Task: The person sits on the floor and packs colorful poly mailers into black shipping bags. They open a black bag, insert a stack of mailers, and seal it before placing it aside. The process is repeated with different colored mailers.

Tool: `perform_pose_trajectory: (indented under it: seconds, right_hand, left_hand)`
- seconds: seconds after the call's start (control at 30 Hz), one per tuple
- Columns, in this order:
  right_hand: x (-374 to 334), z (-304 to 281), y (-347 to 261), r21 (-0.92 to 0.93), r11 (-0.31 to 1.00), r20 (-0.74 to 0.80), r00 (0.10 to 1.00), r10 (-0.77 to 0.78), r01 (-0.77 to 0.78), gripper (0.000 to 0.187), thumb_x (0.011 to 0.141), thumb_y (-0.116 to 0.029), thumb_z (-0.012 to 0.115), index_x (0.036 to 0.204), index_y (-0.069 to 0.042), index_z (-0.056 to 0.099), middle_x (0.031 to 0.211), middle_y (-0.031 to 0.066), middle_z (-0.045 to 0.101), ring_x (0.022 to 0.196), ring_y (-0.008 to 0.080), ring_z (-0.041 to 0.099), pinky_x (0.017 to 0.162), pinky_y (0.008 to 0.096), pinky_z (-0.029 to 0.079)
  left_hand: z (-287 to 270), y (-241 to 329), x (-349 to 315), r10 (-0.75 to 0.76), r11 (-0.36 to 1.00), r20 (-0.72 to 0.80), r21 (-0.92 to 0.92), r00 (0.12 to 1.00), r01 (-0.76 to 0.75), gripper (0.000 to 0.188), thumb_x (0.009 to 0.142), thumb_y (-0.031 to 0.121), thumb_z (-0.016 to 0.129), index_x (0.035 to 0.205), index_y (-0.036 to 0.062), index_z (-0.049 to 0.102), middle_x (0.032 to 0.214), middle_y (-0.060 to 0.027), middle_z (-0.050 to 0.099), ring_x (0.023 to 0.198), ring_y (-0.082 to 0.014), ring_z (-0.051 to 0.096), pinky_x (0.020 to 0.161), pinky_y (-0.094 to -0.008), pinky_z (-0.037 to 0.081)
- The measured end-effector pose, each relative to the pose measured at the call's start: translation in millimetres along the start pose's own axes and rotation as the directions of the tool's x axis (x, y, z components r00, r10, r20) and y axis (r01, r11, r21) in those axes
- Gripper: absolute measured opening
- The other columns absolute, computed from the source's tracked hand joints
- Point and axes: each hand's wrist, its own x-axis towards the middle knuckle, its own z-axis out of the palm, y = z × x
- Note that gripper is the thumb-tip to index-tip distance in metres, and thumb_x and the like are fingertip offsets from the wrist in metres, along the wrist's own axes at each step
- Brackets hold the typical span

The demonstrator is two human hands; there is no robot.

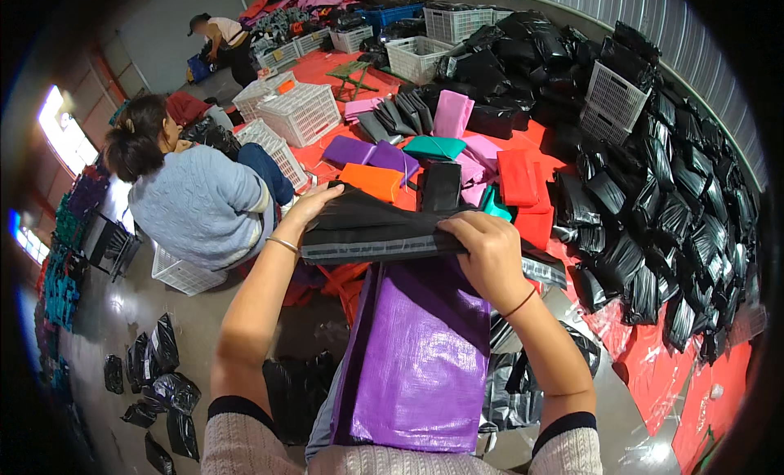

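Note:
A black plastic mailing bag (371,222) with a grey strip along its near edge is stretched sideways between my hands. My left hand (314,205) grips its left end, the fingertips lying along the upper edge. Its right end is pinched in my right hand (488,245), with the fingers curled over the top. Below the bag, a folded purple sheet (416,356) of shiny woven plastic rests on my lap. The bag covers the sheet's far end. Whether any of the sheet is inside the bag, I cannot tell.
Folded orange (371,181), green (433,147) and red (523,181) bundles lie ahead on red sheeting. Filled black packages (653,214) are heaped at right; several more (167,385) lie at left. A person (200,201) sits at left near white crates (300,114); another person (224,46) is farther back.

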Motion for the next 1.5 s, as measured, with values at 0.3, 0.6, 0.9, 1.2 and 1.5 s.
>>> perform_pose_trajectory:
  seconds: [0.3,0.6,0.9,1.2,1.5]
  right_hand:
    - [-39.9,3.9,-34.0,-0.011,0.992,0.134,0.983,-0.124,0.127,0.014,0.072,-0.013,0.058,0.085,-0.007,0.058,0.076,0.0052,0.051,0.069,0.0215,0.056,0.061,0.0349,0.045]
    - [-58.8,-1.5,-37.3,0.328,0.943,0.388,0.918,-0.084,-0.053,0.036,0.075,-0.032,0.079,0.089,-0.002,0.067,0.092,0.0116,0.063,0.081,0.03,0.064,0.071,0.0379,0.052]
    - [-53.0,17.8,-22.1,0.149,0.988,0.312,0.95,0.002,-0.051,0.015,0.071,-0.008,0.069,0.082,-0.003,0.059,0.084,0.0112,0.058,0.079,0.0304,0.059,0.07,0.0389,0.05]
    - [-50.6,23.4,-14.4,-0.022,0.998,0.186,0.98,0.07,-0.067,0.018,0.078,-0.011,0.066,0.088,-0.006,0.054,0.072,0.0104,0.058,0.068,0.029,0.06,0.063,0.0391,0.047]
    - [-70.4,4.1,11.8,-0.11,0.983,0.245,0.955,0.168,-0.145,0.034,0.058,-0.002,0.069,0.091,-0.006,0.062,0.084,0.0115,0.058,0.082,0.0319,0.06,0.07,0.0416,0.05]
  left_hand:
    - [33.6,24.4,-81.7,0.501,0.392,-0.071,0.907,0.863,-0.154,0.055,0.086,0.025,0.069,0.13,-0.0005,0.049,0.102,-0.0173,0.063,0.095,-0.0316,0.062,0.084,-0.0403,0.049]
    - [105.0,54.8,-165.6,0.501,0.293,0.546,0.623,0.671,-0.726,0.042,0.076,0.031,0.075,0.111,0.0101,0.065,0.113,-0.0082,0.057,0.104,-0.029,0.053,0.086,-0.0386,0.049]
    - [113.2,51.0,-160.4,0.583,0.145,0.541,0.665,0.606,-0.733,0.021,0.073,0.003,0.059,0.094,0.0045,0.06,0.088,-0.0091,0.055,0.086,-0.0271,0.058,0.072,-0.0373,0.05]
    - [116.5,46.9,-145.3,0.6,0.26,0.409,0.713,0.688,-0.651,0.029,0.074,0.004,0.062,0.103,0.0056,0.061,0.096,-0.0107,0.054,0.091,-0.0299,0.054,0.081,-0.0394,0.049]
    - [104.5,41.7,-138.2,0.563,0.383,0.368,0.677,0.74,-0.628,0.037,0.069,0.0,0.064,0.105,0.0055,0.063,0.103,-0.0127,0.055,0.099,-0.0319,0.057,0.087,-0.0407,0.048]
